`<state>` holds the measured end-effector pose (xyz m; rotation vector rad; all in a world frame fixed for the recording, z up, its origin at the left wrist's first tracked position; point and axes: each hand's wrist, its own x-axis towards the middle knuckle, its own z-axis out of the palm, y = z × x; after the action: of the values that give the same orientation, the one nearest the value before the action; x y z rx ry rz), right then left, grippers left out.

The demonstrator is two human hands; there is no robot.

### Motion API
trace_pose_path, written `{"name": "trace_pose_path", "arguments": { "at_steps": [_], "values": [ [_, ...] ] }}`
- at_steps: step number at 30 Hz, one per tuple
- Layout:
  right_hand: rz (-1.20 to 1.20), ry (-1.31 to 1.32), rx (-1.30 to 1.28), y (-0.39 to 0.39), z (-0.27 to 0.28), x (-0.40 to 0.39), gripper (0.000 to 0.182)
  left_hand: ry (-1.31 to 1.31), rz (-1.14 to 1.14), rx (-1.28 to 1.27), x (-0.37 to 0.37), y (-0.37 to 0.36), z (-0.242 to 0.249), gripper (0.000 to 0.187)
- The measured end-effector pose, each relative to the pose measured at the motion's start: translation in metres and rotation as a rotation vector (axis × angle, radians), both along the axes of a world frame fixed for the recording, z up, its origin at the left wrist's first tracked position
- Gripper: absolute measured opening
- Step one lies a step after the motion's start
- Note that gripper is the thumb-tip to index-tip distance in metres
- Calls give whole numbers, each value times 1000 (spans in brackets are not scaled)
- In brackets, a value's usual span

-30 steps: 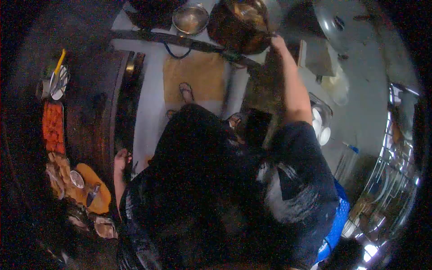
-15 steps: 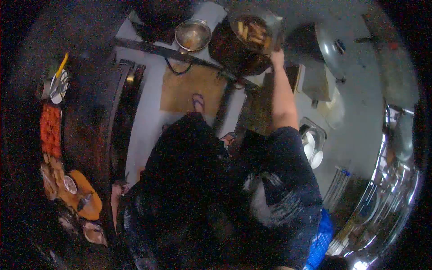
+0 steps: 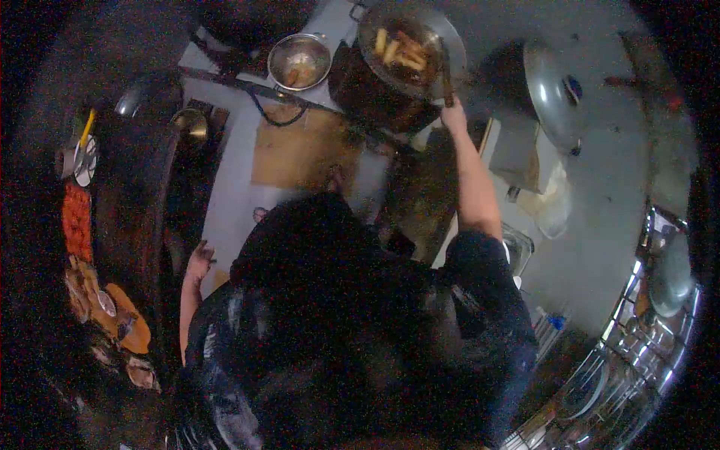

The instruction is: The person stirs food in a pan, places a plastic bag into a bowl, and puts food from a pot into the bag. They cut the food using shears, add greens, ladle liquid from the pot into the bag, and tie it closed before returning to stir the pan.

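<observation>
My right hand [image 3: 453, 118], its arm stretched forward, is closed around the end of a long-handled utensil [image 3: 447, 75]. The utensil's handle reaches over the rim of a wide metal wok [image 3: 367, 43]; its far end I cannot make out. Pale yellow sticks and browned pieces of food [image 3: 405, 54] lie in dark liquid in the wok. To the left of the wok, a metal strainer [image 3: 298, 46] has a few brown bits in it. My left hand [image 3: 200, 260] hangs low at my left side, fingers apart, holding nothing.
A large pot with a shiny lid [image 3: 551, 94] stands right of the wok. Far left, a counter carries a container of red food [image 3: 76, 221] and an orange board [image 3: 133, 330]. A metal rack [image 3: 637, 330] with cookware is at right. Cardboard [image 3: 300, 154] covers part of the floor.
My view has shifted. My body leans further forward, and the wok shows more fully with the utensil handle over its rim. My left hand has moved forward and its fingers show more clearly.
</observation>
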<state>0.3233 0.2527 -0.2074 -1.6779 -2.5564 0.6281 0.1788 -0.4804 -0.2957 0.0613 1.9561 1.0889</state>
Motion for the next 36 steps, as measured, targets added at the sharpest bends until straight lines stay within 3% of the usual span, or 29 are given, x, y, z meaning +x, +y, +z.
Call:
{"name": "trace_pose_path", "arguments": {
  "at_steps": [1,3,5,6,7,9,11,14,17,19,21,22,23,24,25,27,30,31,33,34,36],
  "values": [
    [28,3,-68,2,0,7,52,200,-310,-111,-8,37,17,40],
    [72,48,-76,-12,11,20,53,126,-196,-248,-18,127,68,41],
    [116,94,-84,-19,14,32,53,272,-382,-202,-39,167,56,41],
    [125,165,-152,-20,11,39,54,262,-369,-171,-41,201,85,40],
    [132,235,-218,-24,9,44,54,251,-358,-139,-36,238,119,39],
    [119,286,-267,-30,10,53,54,393,-442,130,-31,272,126,35],
    [156,279,-270,-34,10,59,55,402,-636,134,-19,318,178,32],
    [135,304,-172,-51,27,70,55,133,-922,440,5,372,217,29],
    [49,349,-202,-82,57,76,54,107,-1195,603,29,409,224,29],
    [104,405,-167,-82,40,84,54,103,-1332,694,36,421,220,29],
    [153,461,-125,-84,39,91,53,108,-1601,811,44,433,192,31],
    [71,472,-293,-81,44,88,53,115,-1606,814,53,441,154,31],
    [-11,477,-462,-78,46,85,52,252,-1698,821,67,450,101,31],
    [-8,478,-458,-73,45,81,52,395,-1784,823,73,456,77,32],
    [10,467,-445,-67,39,78,52,401,-1782,824,77,462,85,32],
    [34,459,-431,-57,44,63,52,-53,-1911,317,81,476,107,31],
    [-2,410,-386,-33,48,45,50,-190,-1827,349,82,489,75,30],
    [51,398,-231,-27,37,42,51,-184,-1823,352,76,492,73,30],
    [106,381,-79,-21,34,33,51,42,-2093,677,55,491,120,30],
    [87,394,-43,-24,42,23,51,43,-2089,678,42,481,146,30],
    [66,405,-9,-22,49,11,52,51,-1485,736,12,450,207,29]
  ]
}}
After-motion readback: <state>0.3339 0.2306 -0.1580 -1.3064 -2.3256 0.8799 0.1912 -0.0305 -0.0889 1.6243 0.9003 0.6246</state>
